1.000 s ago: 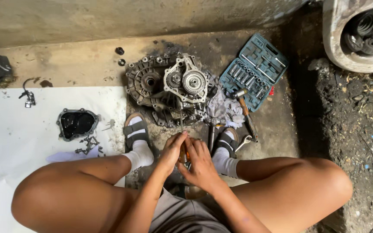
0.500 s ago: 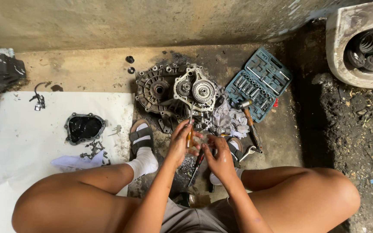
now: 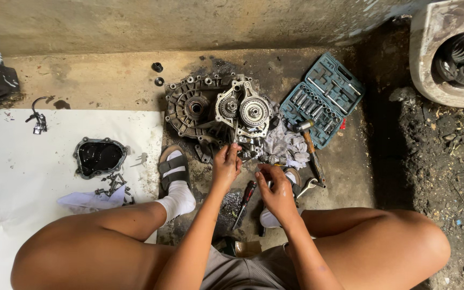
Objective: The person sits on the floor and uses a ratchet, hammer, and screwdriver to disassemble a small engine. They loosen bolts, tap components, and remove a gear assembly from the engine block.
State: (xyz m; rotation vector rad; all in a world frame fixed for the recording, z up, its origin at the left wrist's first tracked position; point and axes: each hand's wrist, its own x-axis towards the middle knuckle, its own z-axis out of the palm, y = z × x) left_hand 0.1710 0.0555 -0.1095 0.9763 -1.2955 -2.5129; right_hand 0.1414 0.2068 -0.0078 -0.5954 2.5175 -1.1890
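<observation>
An oily metal gearbox housing [image 3: 216, 110] with exposed gears lies on the concrete floor in front of me. My left hand [image 3: 225, 165] is closed around a thin tool whose shaft [image 3: 236, 133] points up into the gearbox's near edge. My right hand [image 3: 276, 189] hovers low just right of it, fingers curled and pinched together; whether it holds something small is hidden. A red-handled screwdriver [image 3: 246, 194] lies on the floor between my hands. My bare legs and a sock in a sandal [image 3: 175, 180] frame the spot.
An open teal socket set case [image 3: 324, 99] sits right of the gearbox, with a grey rag [image 3: 287, 145], a wooden-handled hammer [image 3: 312, 154] and a wrench [image 3: 310, 186]. On the white sheet [image 3: 22, 177] at left lie a black cover [image 3: 99, 157] and bolts [image 3: 115, 183]. A tub of gears [image 3: 430, 64] stands upper right.
Both hands have moved from close to my lap up toward the gearbox. The left hand now has its tool against the housing, and the hands have drawn apart.
</observation>
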